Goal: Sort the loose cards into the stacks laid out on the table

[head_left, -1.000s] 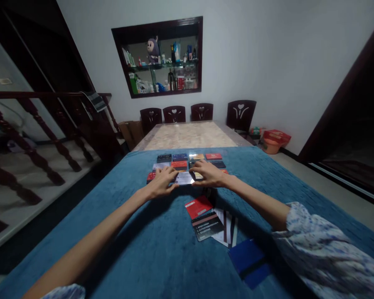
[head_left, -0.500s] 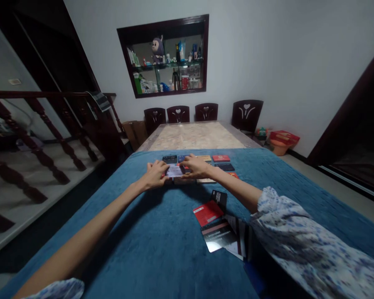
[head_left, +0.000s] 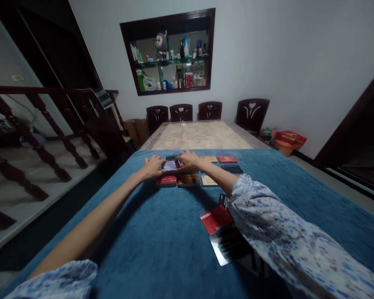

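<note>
Both my hands hold a pale card (head_left: 170, 166) by its two ends, low over the left column of the card rows. My left hand (head_left: 153, 167) pinches its left end, and my right hand (head_left: 188, 161) pinches its right end. In front of it lie a red card (head_left: 166, 180) and a brown card (head_left: 188, 180). A cream card (head_left: 208, 180) continues that row to the right. Farther back are a yellow card (head_left: 209, 159), a red-and-white card (head_left: 227, 159) and a dark card (head_left: 232, 169). My right hand hides some of the middle cards.
Loose cards, among them a red one (head_left: 216, 219) and a black-and-silver one (head_left: 227, 245), overlap under my right sleeve. A blue cloth (head_left: 156, 232) covers the near table. Chairs (head_left: 180, 113) stand at the far end; a stair railing (head_left: 50, 124) runs along the left.
Both hands have moved the pale card left and slightly away from me, uncovering the red and brown cards in the front row. My right sleeve now covers more of the loose cards.
</note>
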Action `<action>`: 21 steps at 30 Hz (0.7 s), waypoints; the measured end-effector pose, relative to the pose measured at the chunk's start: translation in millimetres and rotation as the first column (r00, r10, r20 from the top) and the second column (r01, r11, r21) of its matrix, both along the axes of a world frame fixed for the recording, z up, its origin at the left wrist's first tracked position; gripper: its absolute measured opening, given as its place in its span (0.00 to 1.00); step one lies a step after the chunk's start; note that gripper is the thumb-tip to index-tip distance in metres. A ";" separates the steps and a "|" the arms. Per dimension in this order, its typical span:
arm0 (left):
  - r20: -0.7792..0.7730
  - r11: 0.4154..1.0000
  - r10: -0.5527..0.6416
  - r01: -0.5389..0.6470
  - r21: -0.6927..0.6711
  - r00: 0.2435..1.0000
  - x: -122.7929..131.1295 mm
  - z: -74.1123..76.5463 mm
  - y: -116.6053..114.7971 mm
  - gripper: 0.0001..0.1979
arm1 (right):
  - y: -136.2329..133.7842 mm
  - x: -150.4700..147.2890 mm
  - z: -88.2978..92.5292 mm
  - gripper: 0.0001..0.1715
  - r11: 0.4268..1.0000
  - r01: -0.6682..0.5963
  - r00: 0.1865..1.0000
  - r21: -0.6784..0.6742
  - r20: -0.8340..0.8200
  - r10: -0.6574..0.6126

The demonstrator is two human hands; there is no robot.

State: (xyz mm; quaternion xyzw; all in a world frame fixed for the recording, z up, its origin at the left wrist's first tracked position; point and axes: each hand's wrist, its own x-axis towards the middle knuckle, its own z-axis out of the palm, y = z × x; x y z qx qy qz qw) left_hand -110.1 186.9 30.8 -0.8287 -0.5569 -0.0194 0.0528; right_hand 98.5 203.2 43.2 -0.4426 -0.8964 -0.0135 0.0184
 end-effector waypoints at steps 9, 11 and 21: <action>-0.023 0.992 0.058 -0.060 -0.114 0.998 -4.2 -11.0 20.8 0.22 | 17.7 -16.3 -10.4 0.25 0.998 0.032 0.997 -0.047 0.066 -0.029; -0.023 0.990 0.062 -0.065 -0.128 0.998 -5.9 -14.8 26.4 0.23 | 19.9 -18.5 -11.5 0.25 0.997 0.037 0.996 -0.065 0.081 -0.032; 0.059 0.986 -0.023 0.032 -0.163 0.998 -7.0 -24.3 42.4 0.15 | 24.0 -25.3 -14.0 0.28 0.991 0.078 0.990 -0.113 0.125 -0.063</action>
